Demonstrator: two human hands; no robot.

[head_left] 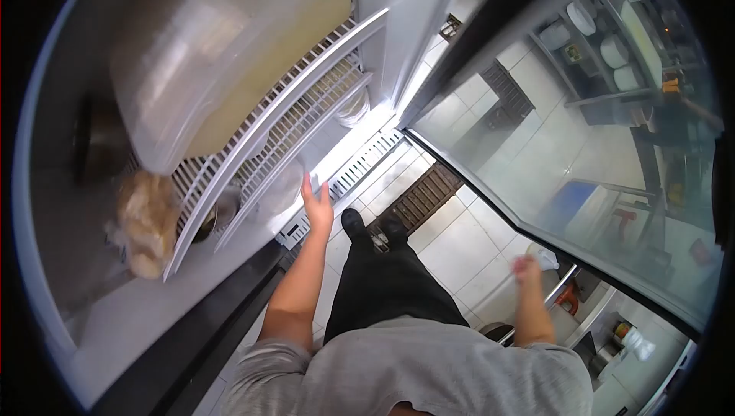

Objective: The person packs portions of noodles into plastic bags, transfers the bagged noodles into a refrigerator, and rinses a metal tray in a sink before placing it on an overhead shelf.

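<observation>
My left hand (pixel 318 205) is raised beside the wire shelves of an open fridge, its fingers apart and nothing in them. Nearest to it is the edge of the lower wire shelf (pixel 298 137). A large translucent tub (pixel 253 56) with pale yellow contents sits on the upper shelf (pixel 253 140), and a plastic bag of light brown food (pixel 148 221) lies at its near end. My right hand (pixel 526 269) is by the lower edge of the glass door (pixel 551 148). Its fingers are blurred, so their grip does not show.
The glass door stands swung out on my right, with kitchen shelving seen through it. A brown floor grate (pixel 425 195) crosses the white tiles (pixel 467 251) by my shoes. A round clear container (pixel 354 108) stands low in the fridge. Metal shelving (pixel 605 339) is at lower right.
</observation>
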